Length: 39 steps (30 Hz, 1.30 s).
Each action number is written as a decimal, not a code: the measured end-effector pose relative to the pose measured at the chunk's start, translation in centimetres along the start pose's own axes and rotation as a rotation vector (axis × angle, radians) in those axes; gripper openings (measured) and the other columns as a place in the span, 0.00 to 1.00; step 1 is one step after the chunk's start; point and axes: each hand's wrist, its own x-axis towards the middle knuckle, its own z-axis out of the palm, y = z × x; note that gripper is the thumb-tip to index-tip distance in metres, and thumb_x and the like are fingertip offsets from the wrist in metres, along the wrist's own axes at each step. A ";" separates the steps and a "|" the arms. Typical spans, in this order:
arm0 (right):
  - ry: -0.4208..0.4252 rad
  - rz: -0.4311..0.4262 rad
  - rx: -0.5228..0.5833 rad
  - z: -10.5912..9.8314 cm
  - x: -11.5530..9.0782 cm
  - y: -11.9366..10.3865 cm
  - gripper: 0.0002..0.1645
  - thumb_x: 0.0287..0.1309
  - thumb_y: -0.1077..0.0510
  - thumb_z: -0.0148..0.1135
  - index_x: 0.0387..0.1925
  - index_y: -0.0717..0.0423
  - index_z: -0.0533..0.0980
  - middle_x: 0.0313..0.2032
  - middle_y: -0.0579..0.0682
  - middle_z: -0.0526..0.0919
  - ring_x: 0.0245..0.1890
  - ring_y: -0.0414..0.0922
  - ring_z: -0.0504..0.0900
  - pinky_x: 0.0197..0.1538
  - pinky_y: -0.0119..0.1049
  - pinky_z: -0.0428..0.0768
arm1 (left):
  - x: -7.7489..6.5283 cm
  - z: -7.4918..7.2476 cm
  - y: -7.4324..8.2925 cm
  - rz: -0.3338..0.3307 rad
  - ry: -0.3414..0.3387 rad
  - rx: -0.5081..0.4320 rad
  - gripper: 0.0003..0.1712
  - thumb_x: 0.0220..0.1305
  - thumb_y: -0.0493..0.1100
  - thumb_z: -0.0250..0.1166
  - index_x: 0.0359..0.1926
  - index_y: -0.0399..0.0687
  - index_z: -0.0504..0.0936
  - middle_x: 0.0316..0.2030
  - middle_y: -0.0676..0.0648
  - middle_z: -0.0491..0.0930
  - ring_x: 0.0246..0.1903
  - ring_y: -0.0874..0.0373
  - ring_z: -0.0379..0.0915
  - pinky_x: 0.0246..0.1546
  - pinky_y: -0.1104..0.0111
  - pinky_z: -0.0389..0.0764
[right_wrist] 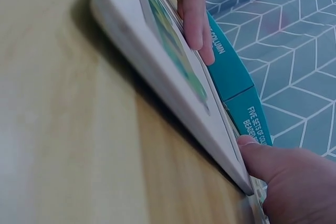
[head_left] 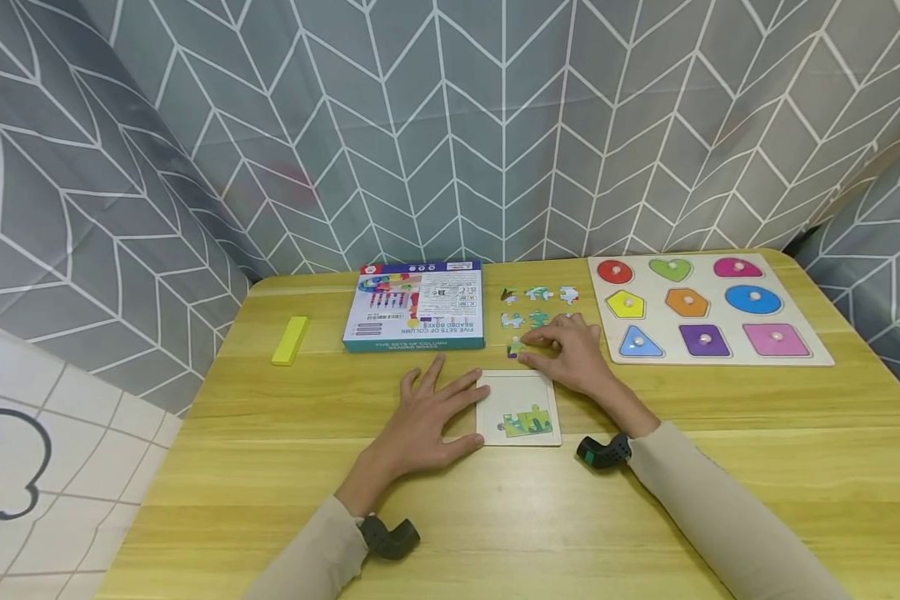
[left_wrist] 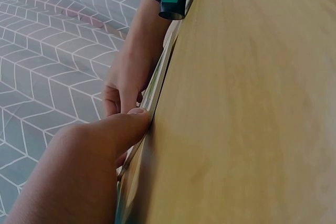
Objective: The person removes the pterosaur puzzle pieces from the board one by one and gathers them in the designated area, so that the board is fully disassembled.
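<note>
A square white puzzle board (head_left: 501, 390) lies on the table, with several joined green jigsaw pieces (head_left: 528, 422) in its lower right part. My left hand (head_left: 423, 417) is spread beside it, fingertips and thumb resting at its left edge. Just beyond the board's far edge, my right hand (head_left: 573, 354) pinches a small jigsaw piece (head_left: 513, 347) between thumb and forefinger. In the right wrist view the right thumb (right_wrist: 260, 156) is beside the board's rim, and the piece is hidden there.
More loose jigsaw pieces (head_left: 512, 320) lie in rows behind the right hand. A beaded-column box (head_left: 412, 308) stands at the back, with a yellow block (head_left: 291, 340) to its left. On the right lies a shape board (head_left: 708, 310) with knobbed coloured shapes.
</note>
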 end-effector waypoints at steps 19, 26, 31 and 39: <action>0.052 -0.023 0.035 0.2 -0.1 0.0 0.16 0.54 0.51 0.77 0.45 0.48 0.89 0.29 0.49 0.78 0.37 0.49 0.66 0.43 0.45 0.51 | 0.0 0.2 0.0 -0.007 -0.009 -0.002 0.39 0.67 0.71 0.53 0.76 0.70 0.65 0.79 0.61 0.57 0.80 0.34 0.38 0.70 0.33 0.46; 0.070 -0.038 0.086 0.2 -0.5 0.0 0.14 0.55 0.53 0.76 0.44 0.50 0.88 0.29 0.49 0.79 0.36 0.47 0.65 0.43 0.44 0.51 | 0.0 0.3 -0.1 -0.013 -0.019 0.004 0.39 0.67 0.72 0.53 0.76 0.71 0.64 0.79 0.61 0.56 0.81 0.35 0.36 0.71 0.34 0.45; 0.064 -0.093 0.192 -0.1 -1.4 -0.3 0.10 0.56 0.58 0.75 0.42 0.51 0.88 0.30 0.47 0.81 0.35 0.44 0.67 0.44 0.42 0.55 | 0.0 0.2 -0.1 -0.017 -0.017 0.007 0.39 0.66 0.72 0.53 0.76 0.72 0.64 0.79 0.62 0.56 0.81 0.36 0.36 0.71 0.34 0.45; -0.066 -0.187 0.287 -0.5 -4.0 -1.3 0.10 0.57 0.60 0.72 0.41 0.47 0.87 0.30 0.37 0.81 0.35 0.41 0.67 0.42 0.41 0.55 | 0.0 0.2 -0.2 -0.021 -0.022 0.010 0.40 0.66 0.73 0.52 0.76 0.72 0.64 0.79 0.62 0.56 0.81 0.35 0.36 0.71 0.34 0.45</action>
